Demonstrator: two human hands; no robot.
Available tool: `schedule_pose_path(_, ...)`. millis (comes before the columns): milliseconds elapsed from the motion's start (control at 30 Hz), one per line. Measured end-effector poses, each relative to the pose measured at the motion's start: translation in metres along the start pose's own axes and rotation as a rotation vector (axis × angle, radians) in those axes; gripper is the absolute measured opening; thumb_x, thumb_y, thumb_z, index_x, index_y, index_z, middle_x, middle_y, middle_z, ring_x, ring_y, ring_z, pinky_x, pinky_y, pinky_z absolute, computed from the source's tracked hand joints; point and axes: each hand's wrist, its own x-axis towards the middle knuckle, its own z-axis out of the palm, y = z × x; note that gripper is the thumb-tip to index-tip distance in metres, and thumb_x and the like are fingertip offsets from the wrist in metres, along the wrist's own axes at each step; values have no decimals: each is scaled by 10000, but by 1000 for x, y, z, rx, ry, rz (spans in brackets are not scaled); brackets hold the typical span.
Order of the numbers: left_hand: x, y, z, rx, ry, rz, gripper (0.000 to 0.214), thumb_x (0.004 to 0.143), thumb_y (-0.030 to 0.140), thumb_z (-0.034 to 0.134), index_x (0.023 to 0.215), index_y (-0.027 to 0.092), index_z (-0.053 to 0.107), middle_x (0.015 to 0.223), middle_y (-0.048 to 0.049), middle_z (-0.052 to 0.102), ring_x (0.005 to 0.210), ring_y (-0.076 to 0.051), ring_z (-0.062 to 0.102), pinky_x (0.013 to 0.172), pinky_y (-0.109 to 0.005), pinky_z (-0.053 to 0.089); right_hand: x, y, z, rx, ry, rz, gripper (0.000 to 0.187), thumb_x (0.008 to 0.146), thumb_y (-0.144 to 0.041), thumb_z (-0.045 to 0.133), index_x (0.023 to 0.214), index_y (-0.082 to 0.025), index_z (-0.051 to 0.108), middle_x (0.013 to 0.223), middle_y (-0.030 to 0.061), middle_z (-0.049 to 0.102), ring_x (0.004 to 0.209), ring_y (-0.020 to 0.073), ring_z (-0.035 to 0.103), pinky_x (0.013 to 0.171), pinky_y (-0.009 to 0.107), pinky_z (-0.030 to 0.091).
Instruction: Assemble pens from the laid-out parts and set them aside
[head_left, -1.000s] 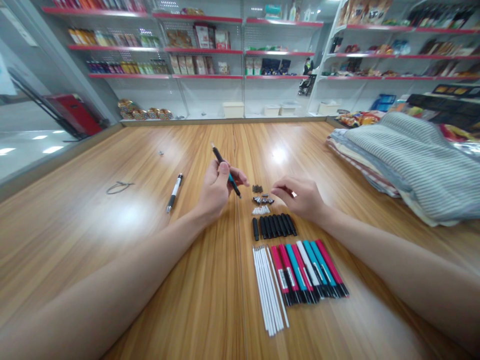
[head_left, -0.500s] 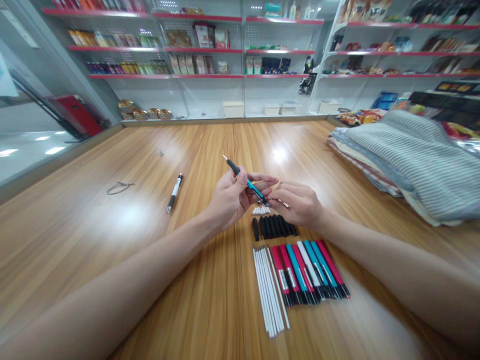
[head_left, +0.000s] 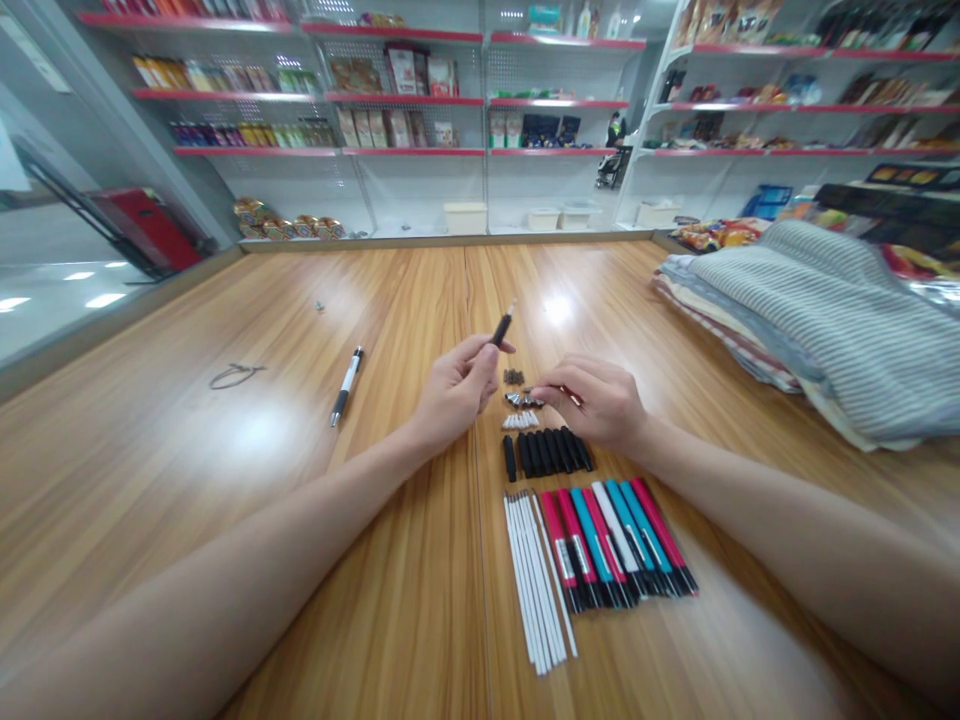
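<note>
My left hand point(head_left: 454, 390) is closed around a pen point(head_left: 502, 327) whose black grip and tip stick up and to the right. My right hand point(head_left: 596, 400) is pinched over the small silver metal parts point(head_left: 519, 400) on the wooden table point(head_left: 225, 470); what its fingertips hold I cannot make out. Near them lie tiny dark springs point(head_left: 513, 376), small white tips point(head_left: 519, 421), a row of black grip sleeves point(head_left: 547, 452), white refills point(head_left: 536, 575) and red, teal and white pen barrels point(head_left: 619, 540).
A finished white and black pen point(head_left: 346, 386) lies to the left, with a rubber band point(head_left: 234, 375) farther left. Folded striped cloths point(head_left: 817, 320) are stacked at the right. Store shelves point(head_left: 409, 100) with goods stand behind the table.
My left hand turned the pen, so its tip now points up to the right and the teal barrel is hidden in the fist. My right hand moved from the pen down to the small metal parts.
</note>
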Motion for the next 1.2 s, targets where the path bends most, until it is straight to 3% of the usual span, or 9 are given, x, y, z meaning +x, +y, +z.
schedule_pose_path(133,-3,-8,-7,465,-35,144,353,944,448,451,1022,165,648,651,6,513,547,-85,417,510,-216,298,0,7,1,-121,-46,259,251,946,-355,495,888,-171,657,805,43,667,701,121,576,677,252,412)
schedule_pose_path(267,-2,-10,-17,837,-52,241,326,965,402,414,1033,181,644,729,-13,597,618,-114,496,575,-238,336,-3,25,0,-311,-212,499,276,921,-404,513,861,-193,681,737,34,666,680,143,584,631,260,352)
schedule_pose_path(467,3,-12,-26,1031,2,293,329,969,403,398,1031,187,639,750,-28,638,636,-135,543,584,-250,339,-7,37,-2,-409,-286,556,214,856,-379,567,847,-200,683,693,38,657,627,158,564,577,260,289)
schedule_pose_path(633,3,-14,-27,1105,-31,294,341,977,391,364,1042,193,634,814,-45,665,690,-149,581,611,-257,367,-5,34,-3,-400,-316,558,203,838,-368,566,844,-196,673,637,21,628,593,149,548,561,260,285)
schedule_pose_path(767,1,-12,-26,1187,-73,335,317,975,353,363,962,184,631,851,-57,668,728,-160,593,621,-274,372,-2,25,-10,-336,-147,502,189,858,-288,507,865,-178,660,684,27,630,631,143,550,608,267,337)
schedule_pose_path(867,0,-10,-24,1288,-123,397,304,970,353,378,930,194,634,857,-53,663,725,-161,594,586,-282,346,1,15,-14,-257,-1,332,261,898,-313,455,992,-156,641,800,58,636,782,174,562,724,289,390)
schedule_pose_path(1000,-3,-8,-19,1397,-163,510,272,965,322,393,1009,230,645,835,-43,663,714,-157,599,554,-284,315,4,3,-12,-209,-140,108,259,913,-341,465,926,-153,642,815,70,626,808,187,515,794,323,380)
schedule_pose_path(1100,-5,-7,-17,1428,-183,606,277,968,292,387,1108,242,620,854,-38,677,738,-156,613,564,-283,324,5,0,-8,-249,-264,39,298,947,-296,412,764,-157,602,748,66,610,751,174,468,767,329,346)
schedule_pose_path(1200,-5,-7,-17,1417,-177,646,261,970,291,390,1093,225,610,858,-34,694,726,-153,623,553,-280,318,5,1,-6,-324,-309,10,308,960,-276,394,741,-160,577,737,61,614,782,177,467,767,338,310)
